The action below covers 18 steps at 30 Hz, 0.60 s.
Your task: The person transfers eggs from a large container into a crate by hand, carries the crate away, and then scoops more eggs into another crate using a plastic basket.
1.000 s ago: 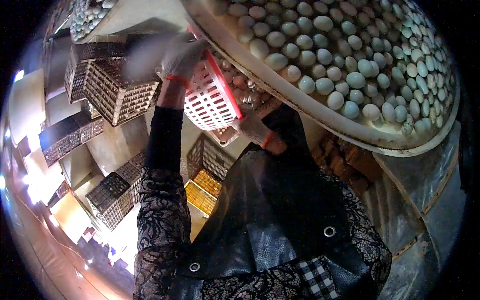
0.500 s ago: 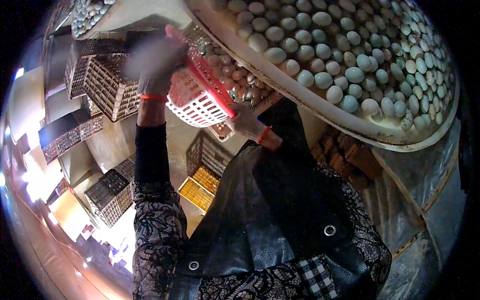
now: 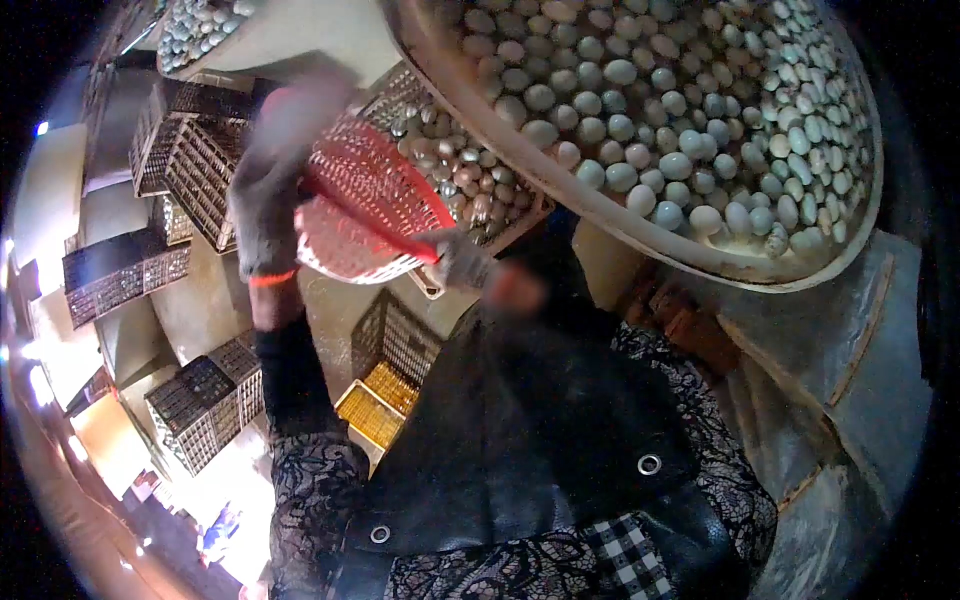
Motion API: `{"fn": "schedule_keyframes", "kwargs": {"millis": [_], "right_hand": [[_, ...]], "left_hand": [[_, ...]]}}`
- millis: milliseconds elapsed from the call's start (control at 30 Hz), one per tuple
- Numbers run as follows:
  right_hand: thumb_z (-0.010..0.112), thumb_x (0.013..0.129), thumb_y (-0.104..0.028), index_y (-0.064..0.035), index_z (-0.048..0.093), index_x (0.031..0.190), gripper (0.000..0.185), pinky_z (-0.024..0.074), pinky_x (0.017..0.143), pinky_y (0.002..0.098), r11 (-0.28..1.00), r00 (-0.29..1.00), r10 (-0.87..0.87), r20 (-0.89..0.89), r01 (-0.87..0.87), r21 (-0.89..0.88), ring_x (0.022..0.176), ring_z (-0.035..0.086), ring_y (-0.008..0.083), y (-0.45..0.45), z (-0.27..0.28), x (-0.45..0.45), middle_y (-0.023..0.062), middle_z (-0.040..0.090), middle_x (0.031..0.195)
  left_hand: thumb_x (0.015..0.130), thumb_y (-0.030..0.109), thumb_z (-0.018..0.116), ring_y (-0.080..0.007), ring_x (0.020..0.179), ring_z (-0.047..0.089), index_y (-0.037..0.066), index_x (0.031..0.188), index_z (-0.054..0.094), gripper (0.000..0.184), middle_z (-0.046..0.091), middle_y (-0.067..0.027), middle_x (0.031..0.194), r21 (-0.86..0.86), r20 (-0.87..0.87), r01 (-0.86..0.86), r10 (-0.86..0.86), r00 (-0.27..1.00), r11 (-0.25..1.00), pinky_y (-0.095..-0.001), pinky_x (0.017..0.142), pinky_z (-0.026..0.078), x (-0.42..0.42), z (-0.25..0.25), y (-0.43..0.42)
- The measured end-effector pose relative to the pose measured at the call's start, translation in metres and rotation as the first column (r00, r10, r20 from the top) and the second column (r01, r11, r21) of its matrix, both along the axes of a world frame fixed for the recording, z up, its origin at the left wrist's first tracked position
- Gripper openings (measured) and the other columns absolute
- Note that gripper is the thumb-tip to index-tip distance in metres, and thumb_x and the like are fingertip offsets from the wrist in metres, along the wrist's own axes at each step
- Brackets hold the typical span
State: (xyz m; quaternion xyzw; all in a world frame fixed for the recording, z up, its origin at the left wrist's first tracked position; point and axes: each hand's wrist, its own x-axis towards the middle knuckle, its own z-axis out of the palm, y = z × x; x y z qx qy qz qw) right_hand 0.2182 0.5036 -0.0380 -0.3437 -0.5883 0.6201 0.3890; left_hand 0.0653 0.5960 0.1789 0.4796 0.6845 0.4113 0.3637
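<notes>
A red and white plastic basket (image 3: 385,185) with slotted walls is tipped sideways between my hands, its red mesh inside showing. My left hand (image 3: 268,185), in a grey glove with an orange cuff, is closed on the basket's left end; its fingers are smeared by motion. At the other end of the rim, my gloved right hand (image 3: 465,262) is closed on the edge, with the wrist blurred. Just beyond the basket, a crate (image 3: 540,215) holds many pale and brownish eggs (image 3: 470,175). Whether basket and crate touch is hard to see.
A large white tub (image 3: 640,240) full of pale eggs fills the upper right. Another egg-filled container (image 3: 205,35) is at the upper left. Stacked slatted crates (image 3: 200,165) stand on the left, and a yellow crate (image 3: 375,412) sits low. Bricks (image 3: 690,335) lie under the tub.
The basket has tilted so its inside now shows more, and has shifted slightly left and down. My left hand has moved left and lower; my right hand has shifted slightly left.
</notes>
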Motion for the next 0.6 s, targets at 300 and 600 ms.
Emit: {"fn": "schedule_keyframes", "kwargs": {"millis": [300,600], "right_hand": [[0.057,0.069,0.003,-0.01,0.06,0.112,0.045,0.0483,0.081,0.0339,0.877,0.911,0.363,0.194,-0.405,0.261,0.093,0.062,0.0287,0.002,0.172,0.012,0.0145,0.063,0.098],[0.059,0.084,-0.01,-0.0053,0.062,0.103,0.02,0.0476,0.082,0.031,0.727,0.941,-0.311,0.134,0.144,0.672,0.097,0.059,0.0186,0.064,0.213,0.155,0.01,0.063,0.103]], "left_hand": [[0.08,0.002,0.06,-0.016,0.084,0.059,-0.004,0.131,0.041,0.055,0.062,-0.0126,0.1,0.38,0.054,-0.197,0.19,0.98,0.904,-0.0252,0.074,0.047,-0.033,0.103,-0.076],[0.085,0.022,0.052,-0.0178,0.098,0.053,-0.003,0.119,0.053,0.042,0.057,-0.0088,0.107,0.331,0.125,-0.331,0.306,0.944,0.884,-0.0299,0.089,0.04,-0.117,0.155,-0.102]]}}
